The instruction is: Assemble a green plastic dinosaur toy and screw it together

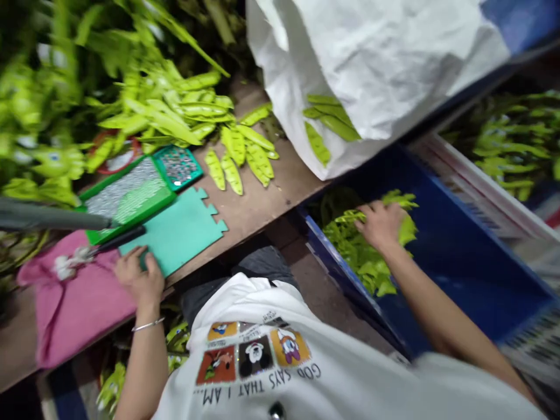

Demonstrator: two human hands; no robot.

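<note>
My left hand (139,277) rests on the near edge of a teal foam puzzle mat (175,230), beside a pink cloth (74,303) and holding nothing visible. A black-handled tool (120,240) lies just above that hand. My right hand (380,224) reaches into a blue crate (459,262), curled over a heap of green leafy pods (361,251). Whether its fingers grip any pods, I cannot tell. Flat green bean pods (236,151) lie in a loose pile on the wooden counter (266,186).
A white sack (371,64) with pods at its mouth (328,119) overhangs the counter. Green trays (126,195) hold small silver items. A blurred grey rod (44,214) crosses the left side. Another crate of pods (511,140) stands at the right.
</note>
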